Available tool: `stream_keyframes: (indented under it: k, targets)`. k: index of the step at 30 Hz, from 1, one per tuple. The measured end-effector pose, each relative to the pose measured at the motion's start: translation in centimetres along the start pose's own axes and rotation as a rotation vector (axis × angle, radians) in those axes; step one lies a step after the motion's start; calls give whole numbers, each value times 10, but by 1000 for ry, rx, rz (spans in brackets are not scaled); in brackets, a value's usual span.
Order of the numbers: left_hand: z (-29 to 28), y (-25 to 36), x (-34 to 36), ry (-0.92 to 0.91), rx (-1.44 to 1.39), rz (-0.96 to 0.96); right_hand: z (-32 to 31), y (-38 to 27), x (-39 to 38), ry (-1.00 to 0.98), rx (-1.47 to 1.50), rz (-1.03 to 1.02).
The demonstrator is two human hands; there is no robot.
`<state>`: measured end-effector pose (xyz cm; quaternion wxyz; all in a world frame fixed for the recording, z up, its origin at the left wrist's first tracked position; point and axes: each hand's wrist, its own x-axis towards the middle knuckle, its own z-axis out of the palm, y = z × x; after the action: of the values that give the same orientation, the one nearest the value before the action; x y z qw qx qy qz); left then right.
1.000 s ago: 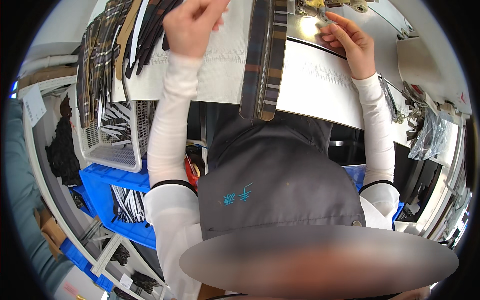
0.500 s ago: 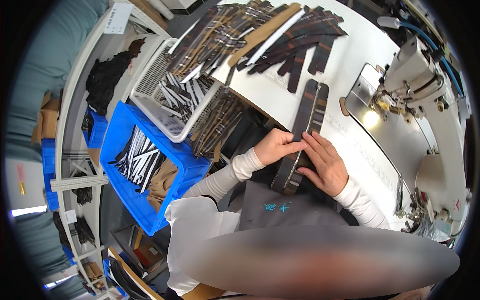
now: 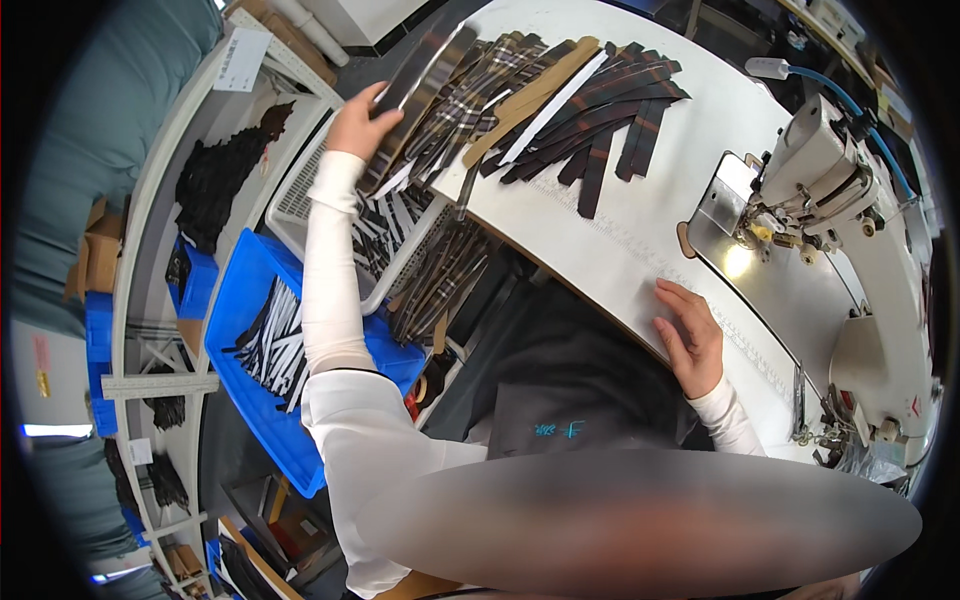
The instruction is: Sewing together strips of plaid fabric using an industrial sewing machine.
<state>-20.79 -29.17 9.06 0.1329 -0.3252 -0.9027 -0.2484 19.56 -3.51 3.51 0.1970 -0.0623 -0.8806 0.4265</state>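
At the far left of the table, my left hand [image 3: 360, 125] is closed on a dark plaid fabric strip [image 3: 432, 72] with a pale edge. Its thumb lies on the near side, and the other fingers are partly hidden behind the strip. The strip is at the left side of a pile of brown and plaid strips [image 3: 470, 112]. To the right of that pile, dark strips with reddish bands [image 3: 600, 115] are fanned out. My right hand [image 3: 692, 338] rests by the table's near edge, fingers apart, holding nothing.
A sewing machine [image 3: 830, 165] with a metal plate stands on the right of the white table [image 3: 590, 250]. Left of the table are a white mesh basket [image 3: 405, 265] and a blue bin [image 3: 235, 345], both with cut strips. Shelving [image 3: 160, 388] runs along the left.
My left hand has carried the plaid strip from in front of me to the far left pile. My right hand has let go of it and moved slightly right.
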Motion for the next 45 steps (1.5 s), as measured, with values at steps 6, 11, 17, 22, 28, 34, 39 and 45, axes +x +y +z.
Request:
stream_keyframes:
  k: [6,11,17,22,28,34,39,45]
  targets:
    - [63,55,-38,10,147,277,-21,23,-8,135,12,135]
    - [83,90,-66,-20,45,369,-38,40,-19,248,-47,190]
    - [82,111,-49,-111,-5,423,-55,45,-35,375,-54,298]
    - [81,134,-41,-149,-39,525,-61,46,-45,432,-34,350]
    - [114,128,-49,-126,-116,604,-69,70,-22,543,289,472]
    - [89,109,-49,-241,-163,633,-107,121,30,355,711,737]
    - [70,95,3,-346,-290,351,-103,126,43,337,795,683]
    - [134,93,85,-261,-112,279,-84,126,35,622,671,515]
